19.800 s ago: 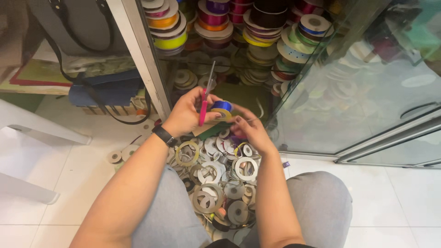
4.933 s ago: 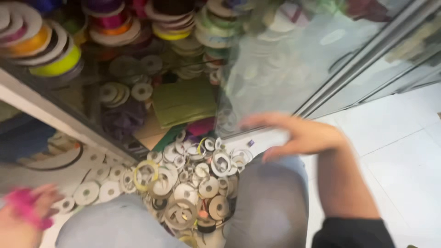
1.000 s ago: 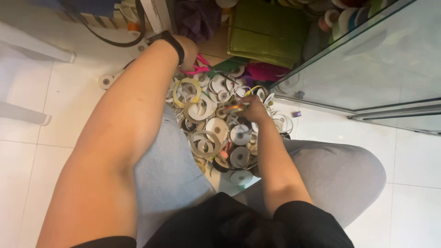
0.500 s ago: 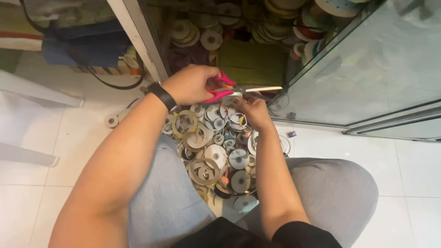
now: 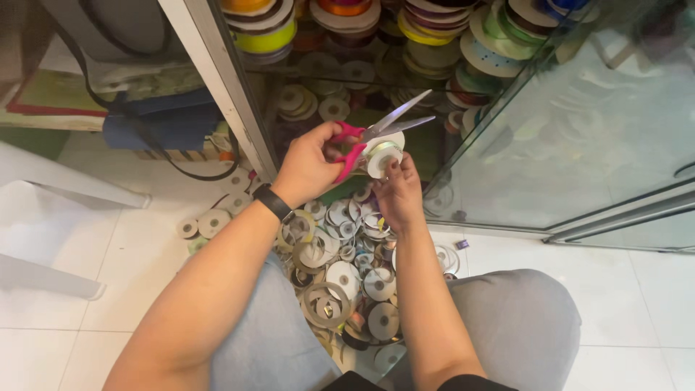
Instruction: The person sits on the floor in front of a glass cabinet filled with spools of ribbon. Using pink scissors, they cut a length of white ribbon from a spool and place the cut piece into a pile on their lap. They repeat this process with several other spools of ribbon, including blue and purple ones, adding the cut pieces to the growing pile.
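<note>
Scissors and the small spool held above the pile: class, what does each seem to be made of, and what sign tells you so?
The pink-handled scissors in the left hand: blades look like bright, shiny metal; handles appear to be smooth, glossy pink plastic. The small round spool in the right hand: its flat white face looks matt, probably card or plastic; the pale band wound round it seems to be ribbon with a slight sheen.

Shiny steel, pink plastic and a whole lot of cardboard

The scissors point(image 5: 376, 134) have glossy metal blades and smooth pink plastic handles, and the ribbon spool point(image 5: 384, 156) beside them looks like matt white card with a satiny band round it. The empty reels point(image 5: 340, 282) heaped nearer are dull grey-white cardboard. The floor tiles point(image 5: 94, 246) are smooth glazed white, the cabinet door point(image 5: 579, 137) is reflective glass, and the wristband point(image 5: 273, 202) is matt black.
</note>
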